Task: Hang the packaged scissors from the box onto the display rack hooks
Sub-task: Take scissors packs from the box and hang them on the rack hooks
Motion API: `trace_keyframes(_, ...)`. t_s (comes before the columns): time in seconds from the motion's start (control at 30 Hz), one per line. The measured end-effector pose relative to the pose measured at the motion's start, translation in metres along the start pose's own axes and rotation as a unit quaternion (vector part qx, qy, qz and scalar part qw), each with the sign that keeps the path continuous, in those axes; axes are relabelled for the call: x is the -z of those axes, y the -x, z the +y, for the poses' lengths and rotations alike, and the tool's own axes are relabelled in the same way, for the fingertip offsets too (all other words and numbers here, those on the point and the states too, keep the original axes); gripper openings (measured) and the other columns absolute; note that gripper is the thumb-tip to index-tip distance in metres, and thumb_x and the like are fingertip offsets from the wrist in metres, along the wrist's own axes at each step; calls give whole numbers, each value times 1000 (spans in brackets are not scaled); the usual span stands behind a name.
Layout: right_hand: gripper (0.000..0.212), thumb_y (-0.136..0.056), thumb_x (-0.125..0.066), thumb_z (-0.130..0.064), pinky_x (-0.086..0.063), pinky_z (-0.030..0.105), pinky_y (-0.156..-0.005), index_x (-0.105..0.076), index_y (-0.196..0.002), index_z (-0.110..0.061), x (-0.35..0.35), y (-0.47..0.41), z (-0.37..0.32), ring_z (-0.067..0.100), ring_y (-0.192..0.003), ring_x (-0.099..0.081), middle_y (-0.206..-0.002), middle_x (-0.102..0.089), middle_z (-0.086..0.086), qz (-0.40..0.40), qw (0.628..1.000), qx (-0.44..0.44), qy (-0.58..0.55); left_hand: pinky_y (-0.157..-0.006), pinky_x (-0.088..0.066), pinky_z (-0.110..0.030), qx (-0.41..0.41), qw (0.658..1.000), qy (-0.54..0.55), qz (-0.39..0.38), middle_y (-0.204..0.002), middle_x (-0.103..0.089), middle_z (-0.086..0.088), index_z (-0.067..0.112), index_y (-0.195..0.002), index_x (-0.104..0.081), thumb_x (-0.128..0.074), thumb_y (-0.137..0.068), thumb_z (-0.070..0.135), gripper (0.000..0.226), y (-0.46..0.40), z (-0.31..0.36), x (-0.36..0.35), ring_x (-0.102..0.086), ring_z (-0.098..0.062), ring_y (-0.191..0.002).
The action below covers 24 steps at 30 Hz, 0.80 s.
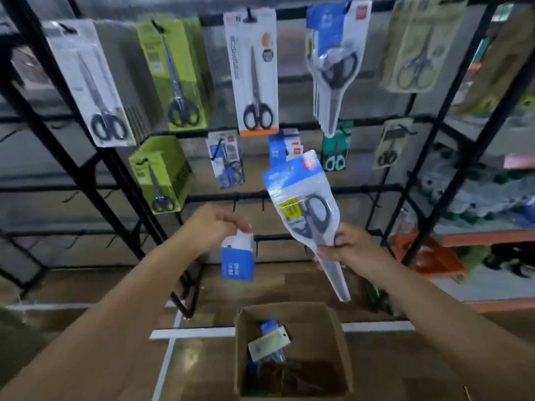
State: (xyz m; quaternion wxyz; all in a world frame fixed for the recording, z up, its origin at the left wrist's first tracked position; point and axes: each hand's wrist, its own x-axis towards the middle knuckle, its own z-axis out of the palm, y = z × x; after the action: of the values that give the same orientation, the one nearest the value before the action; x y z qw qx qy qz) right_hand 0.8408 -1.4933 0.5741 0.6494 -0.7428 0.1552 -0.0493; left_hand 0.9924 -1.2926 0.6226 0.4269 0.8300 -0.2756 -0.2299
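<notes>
Head view: our right hand grips scissors pack at two o'clock; left hand pinches blue pack; labels blurred.

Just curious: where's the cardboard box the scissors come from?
The cardboard box sits on the floor at bottom centre of the head view, below both hands.

The pack in the right hand is glossy clear plastic with a blue printed card top; its scissors have dark plastic handles. The rack across the frame is black matt metal rod. The box at lower centre is plain brown cardboard, matt. The floor looks like wood with a slight sheen.
</notes>
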Motion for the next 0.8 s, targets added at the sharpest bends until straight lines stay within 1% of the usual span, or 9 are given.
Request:
trace_keyframes(0.07, 19, -81, -58, 15, -50, 19, -50, -58, -93, 1, 2, 7, -13, 9, -50, -62, -64, -64, 8, -20, 1000, 7, 1, -54, -34, -17, -18, 1000, -17, 14, -62, -58, 1, 15, -66, -74, -62, -75, 29, 20, 7, 18, 3, -49, -9, -60)
trace_keyframes(0.17, 21, -81, -57, 16, -53, 23, -53, -59, -87, -4, -1, 13, -21, 10, -53, -63, -58, -66, -2, -52, 998, 19, 10, -49, -33, -9, -58, 998, 0, 15, -47, -52, 13, 11, -78, -74, -61, -67, 57, 49, 15, 35, 2, -47, 2, -49)
trace_keyframes(0.23, 21, -82, -56, 16, -51, 20, -52, -58, -86, -5, -3, 16, -21, 9, -53, -63, -57, -66, -2, -70, 997, 12, 8, -45, -35, -5, -73, 996, 39, 35, -39, -50, 15, 1, -78, -71, -72, -76, 45, 43, 15, 41, -2, -46, 5, -41)
trace_keyframes(0.33, 21, -82, -56, 15, -50, 21, -55, -56, -87, -6, -4, 21, -18, 12, -53, -63, -58, -65, 1, -102, 995, -2, -9, -47, -44, -12, -67, 986, 139, 55, -51, -64, 9, 3, -70, -66, -69, -81, 10, 14, 17, 41, -13, -57, 2, -47)
trace_keyframes(0.43, 22, -82, -56, 14, -52, 23, -60, -56, -92, -5, -3, 24, -8, 11, -55, -63, -60, -66, 0, -108, 994, -13, 5, -51, -53, -20, -46, 975, 213, 51, -65, -71, 0, -1, -76, -67, -68, -79, 5, 7, 20, 32, -27, -64, -8, -54)
trace_keyframes(0.53, 37, -82, -57, 14, -52, 18, -65, -53, -112, -6, -6, 23, 2, 2, -66, -65, -79, -68, -3, -55, 998, -4, 6, -50, -52, -20, -33, 967, 248, 57, -66, -72, 1, 0, -79, -69, -65, -81, 1, 4, 20, 24, -42, -66, -9, -57)
trace_keyframes(0.63, 66, -83, -58, 10, -53, 18, -72, -34, -129, -30, -10, 18, 2, 3, -81, -65, -94, -67, -2, 32, 997, 44, -48, -54, -51, -24, -8, 954, 285, 90, -65, -71, -2, -3, -78, -68, -66, -80, 1, 5, 15, 10, -53, -64, -12, -55)
trace_keyframes(0.73, 73, -87, -57, 4, -52, 23, -81, -24, -129, -46, -17, 7, -3, 5, -92, -63, -102, -62, -3, 64, 991, 117, -8, -49, -45, -21, 19, 953, 282, 106, -69, -67, -11, -15, -85, -64, -68, -80, 3, 19, 8, -5, -57, -59, -18, -56)
trace_keyframes(0.8, 74, -88, -56, 5, -50, 16, -83, -25, -128, -49, -23, -5, -5, -1, -100, -58, -108, -57, -17, 62, 986, 154, 28, -50, -47, -21, 19, 958, 272, 95, -69, -68, -9, -14, -86, -65, -68, -80, 3, 18, 0, -13, -57, -61, -17, -58)
